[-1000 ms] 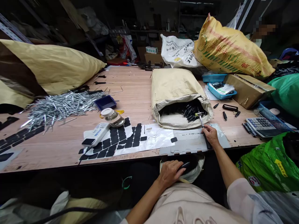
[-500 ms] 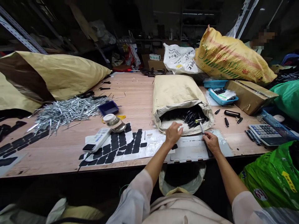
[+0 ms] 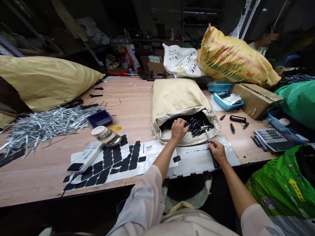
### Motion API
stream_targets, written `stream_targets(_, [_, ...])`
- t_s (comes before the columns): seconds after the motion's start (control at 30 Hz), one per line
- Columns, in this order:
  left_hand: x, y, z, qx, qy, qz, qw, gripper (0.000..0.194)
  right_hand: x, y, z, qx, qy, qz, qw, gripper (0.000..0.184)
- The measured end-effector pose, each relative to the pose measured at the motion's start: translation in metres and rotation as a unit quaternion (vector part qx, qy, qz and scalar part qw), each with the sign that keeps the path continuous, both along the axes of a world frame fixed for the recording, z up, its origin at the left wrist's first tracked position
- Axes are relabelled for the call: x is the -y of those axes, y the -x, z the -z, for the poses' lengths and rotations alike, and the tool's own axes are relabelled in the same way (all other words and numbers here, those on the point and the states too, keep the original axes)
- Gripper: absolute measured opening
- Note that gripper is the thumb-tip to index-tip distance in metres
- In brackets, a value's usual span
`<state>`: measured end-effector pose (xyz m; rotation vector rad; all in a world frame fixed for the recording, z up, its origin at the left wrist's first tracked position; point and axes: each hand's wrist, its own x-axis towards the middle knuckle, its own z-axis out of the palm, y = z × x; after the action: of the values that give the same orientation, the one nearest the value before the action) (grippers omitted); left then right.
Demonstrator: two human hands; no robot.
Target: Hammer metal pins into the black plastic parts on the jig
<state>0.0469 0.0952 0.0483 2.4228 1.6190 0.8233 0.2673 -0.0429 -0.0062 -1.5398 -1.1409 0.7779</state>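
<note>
Change comes from the left hand (image 3: 179,130): it is no more in front of the beige woven sack (image 3: 179,95) but inside its mouth, so it now works among the glossy black elongated pieces (image 3: 195,126). Its fingers are bent; whether they already grip a piece, I cannot tell. The right hand (image 3: 218,151) stays closed on a small metal hammer with black handle (image 3: 207,134), its head over the pieces in the mouth.

As for writing, the bulging yellow sack (image 3: 236,59) has red and green Chinese characters and a number, probably 113. The crumpled white sack (image 3: 180,59) bears black Chinese print, too small for sure reading. The shiny green bag (image 3: 275,180) shows a yellow arrow. No brand is readable with certainty.
</note>
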Motion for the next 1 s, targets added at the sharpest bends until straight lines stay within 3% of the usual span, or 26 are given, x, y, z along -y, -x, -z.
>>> stream_targets(0.13, [0.048,0.007,-0.008,-0.070,0.035,0.109,0.991,0.016,-0.001,-0.002,0.002,0.005,-0.001,0.010,1.000,0.037])
stream_targets(0.27, [0.084,-0.005,0.006,-0.123,0.077,0.186,0.972,0.013,-0.002,-0.002,0.002,0.015,-0.003,0.011,1.000,0.036])
stream_targets(0.4, [0.091,-0.011,0.022,-0.086,0.100,0.145,0.981,0.026,0.000,-0.001,-0.003,0.013,-0.009,0.003,1.000,0.036])
stream_targets(0.53, [0.093,0.000,0.029,-0.029,0.118,0.105,0.987,0.042,-0.001,-0.001,-0.005,0.011,-0.005,0.001,1.000,0.037])
stream_targets(0.7, [0.099,0.009,0.039,0.053,0.140,0.069,0.986,0.024,0.002,0.000,-0.008,0.006,-0.009,0.011,1.000,0.040])
stream_targets(0.83, [0.097,0.008,0.045,0.094,0.152,0.069,0.982,0.023,0.029,0.009,-0.014,0.021,-0.011,0.040,0.999,0.044])
stream_targets(1.0, [0.093,0.008,0.047,0.101,0.166,0.072,0.978,0.020,0.081,0.025,-0.022,0.112,-0.005,0.003,0.994,0.041])
